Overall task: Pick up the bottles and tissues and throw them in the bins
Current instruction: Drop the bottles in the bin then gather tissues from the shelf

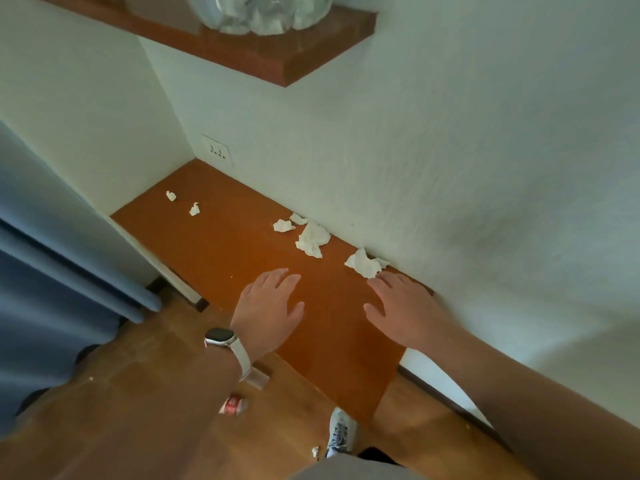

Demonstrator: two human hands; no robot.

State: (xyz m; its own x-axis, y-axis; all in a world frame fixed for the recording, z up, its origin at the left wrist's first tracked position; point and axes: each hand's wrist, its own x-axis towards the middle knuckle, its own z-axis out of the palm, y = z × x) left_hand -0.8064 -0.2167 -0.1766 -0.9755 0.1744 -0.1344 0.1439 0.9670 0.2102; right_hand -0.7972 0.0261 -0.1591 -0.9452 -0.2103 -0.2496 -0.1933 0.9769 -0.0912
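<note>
Right hand, fingers spread and holding nothing, hovers just short of the crumpled tissue lying ahead of its fingertips on the table by the wall, nearer than the equally empty, flat left hand.

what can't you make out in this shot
- No bins show anywhere in the head view.
- Red-label bottle on the floor: the left forearm covers one end.
- Clear object by the wrist: mostly hidden by the forearm, so it cannot be identified.
- Glass container on the upper shelf: cut off by the top edge, contents blurred.
</note>
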